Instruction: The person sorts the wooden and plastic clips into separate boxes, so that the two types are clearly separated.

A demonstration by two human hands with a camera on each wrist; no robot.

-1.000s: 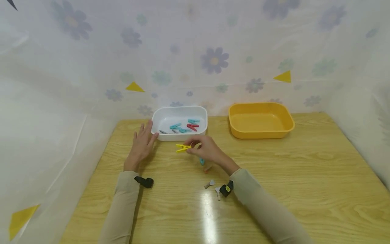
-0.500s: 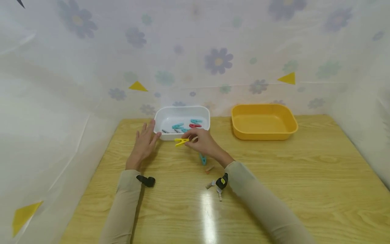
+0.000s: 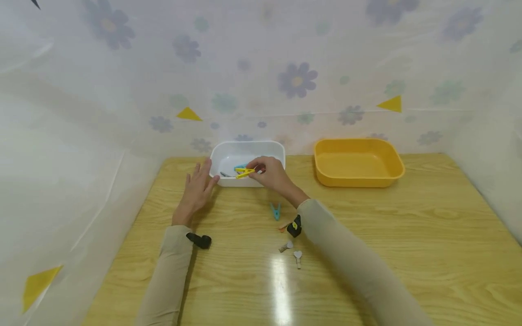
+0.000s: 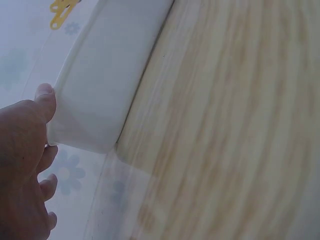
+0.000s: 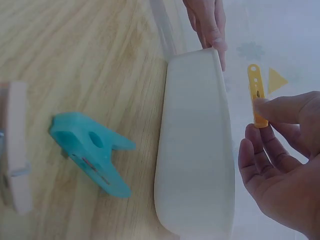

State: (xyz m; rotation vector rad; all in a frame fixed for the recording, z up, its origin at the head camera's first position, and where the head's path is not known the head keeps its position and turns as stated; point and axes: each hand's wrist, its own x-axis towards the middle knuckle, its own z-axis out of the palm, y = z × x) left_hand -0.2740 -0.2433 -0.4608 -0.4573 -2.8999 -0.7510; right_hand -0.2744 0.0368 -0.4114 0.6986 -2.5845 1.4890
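My right hand (image 3: 272,174) pinches a yellow clothespin (image 3: 244,172) between thumb and fingers, its prongs pointing left over the white tray (image 3: 241,182). In the right wrist view the yellow clothespin (image 5: 256,95) appears edge-on, past the tray's rim. At the tray's near left corner, my left hand (image 3: 196,192) touches the rim with its thumb and fingers fairly straight. A blue clothespin (image 3: 239,167) and a dark clip (image 3: 225,174) show inside the tray; the right hand hides much of the other contents.
An orange-yellow tray (image 3: 359,182) stands at the back right. On the table in front of the white tray lie a teal clothespin (image 3: 276,212), a small wooden clip (image 3: 283,226) and two heart-topped clips (image 3: 298,258). A flowered sheet (image 3: 244,90) hangs behind.
My right hand has carried the yellow clothespin from in front of the white tray forward and up over it. The left hand keeps its place at the tray's corner.
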